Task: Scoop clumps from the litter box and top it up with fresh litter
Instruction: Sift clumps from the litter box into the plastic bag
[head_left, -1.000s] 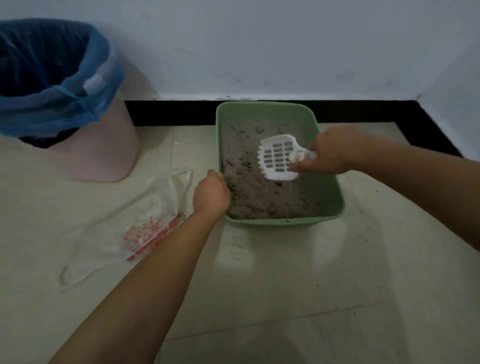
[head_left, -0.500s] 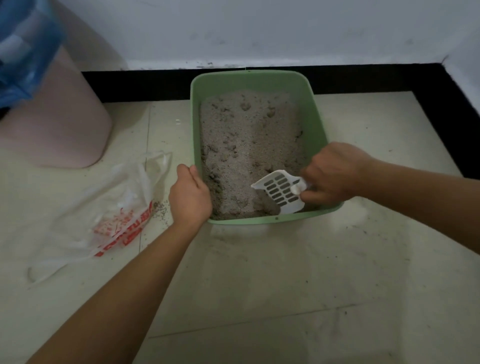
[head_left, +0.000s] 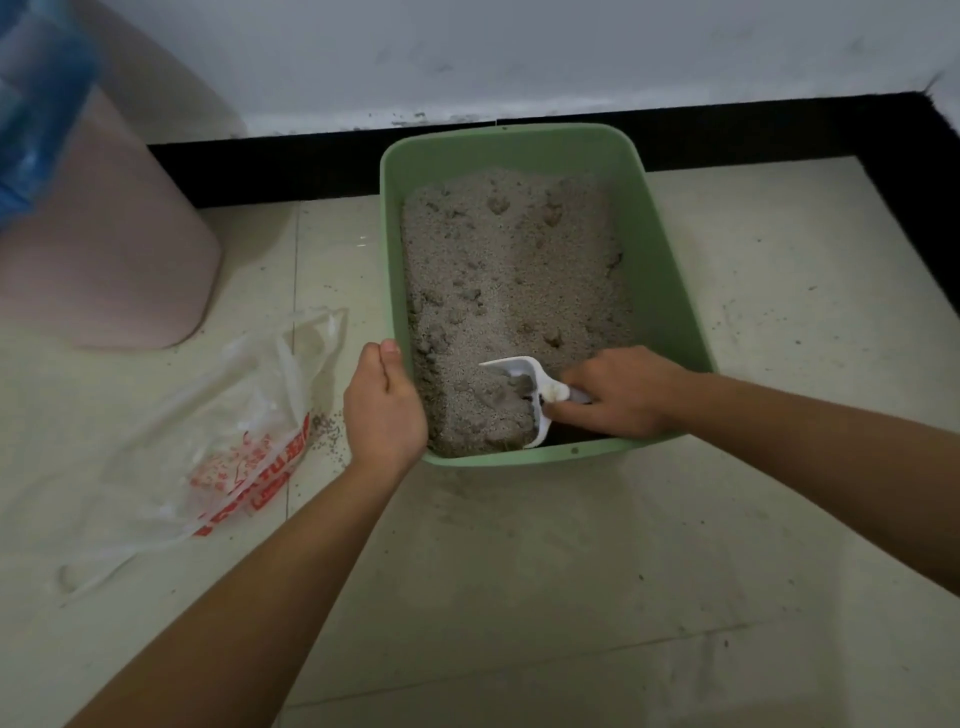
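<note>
Pale tiled floor is lying open before and right of the green plastic litter box. A pink plastic bin and a crumpled clear red-printed bag are crowding its left. The left hand, right hand and white plastic scoop are filling its near end.

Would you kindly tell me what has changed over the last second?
The right hand brought the scoop from mid-box toward the near end and dug it into the litter. The left hand still grips the box rim; bag and bin unmoved.
</note>
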